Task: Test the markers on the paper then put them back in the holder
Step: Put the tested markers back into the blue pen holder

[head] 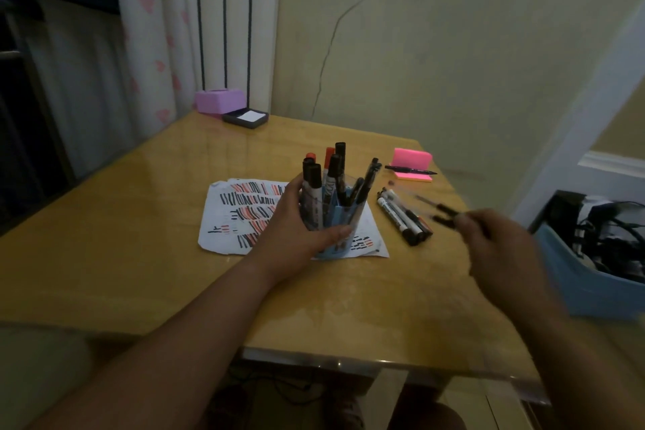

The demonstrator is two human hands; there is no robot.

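My left hand [296,220] wraps the holder [335,220]; right hand [502,241], blurred, pinches two pens [445,215] just right of it.

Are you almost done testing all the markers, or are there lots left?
Nearly done, it seems. The paper is covered in black and red test strokes, and most markers already stand in the holder, which the left hand steadies. The right hand holds blurred dark pens, probably heading for the holder. Left: a few markers on the table beside the paper, still to go back.
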